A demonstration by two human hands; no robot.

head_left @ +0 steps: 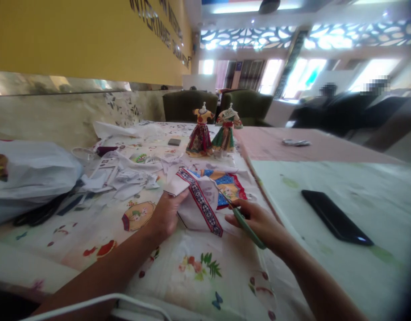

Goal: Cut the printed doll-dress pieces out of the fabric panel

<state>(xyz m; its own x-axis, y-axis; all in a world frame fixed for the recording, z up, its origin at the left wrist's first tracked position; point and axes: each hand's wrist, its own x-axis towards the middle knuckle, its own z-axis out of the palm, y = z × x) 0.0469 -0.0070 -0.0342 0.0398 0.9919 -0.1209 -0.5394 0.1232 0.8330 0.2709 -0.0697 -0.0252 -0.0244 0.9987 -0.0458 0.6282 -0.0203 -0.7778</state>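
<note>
My left hand [165, 215] is closed on the left side of a white fabric piece [195, 214], which carries a dark patterned band with red edges. Green-handled scissors [248, 228] are in my right hand [259, 220], their blades pointing up and left at the fabric's right side. How far the blades are apart is hard to make out. Just behind the fabric lies a printed piece [230, 183] in blue, yellow and red. A small tan cut-out [138, 216] with a dark red edge rests left of my left hand.
Two small dressed doll forms [200, 133] stand at the back. White scraps [125, 176] lie to the left, beside a white plastic bag [31, 178]. A black phone [335, 217] is on the right-hand table. Green chairs [190, 104] stand behind; blurred people sit farther off.
</note>
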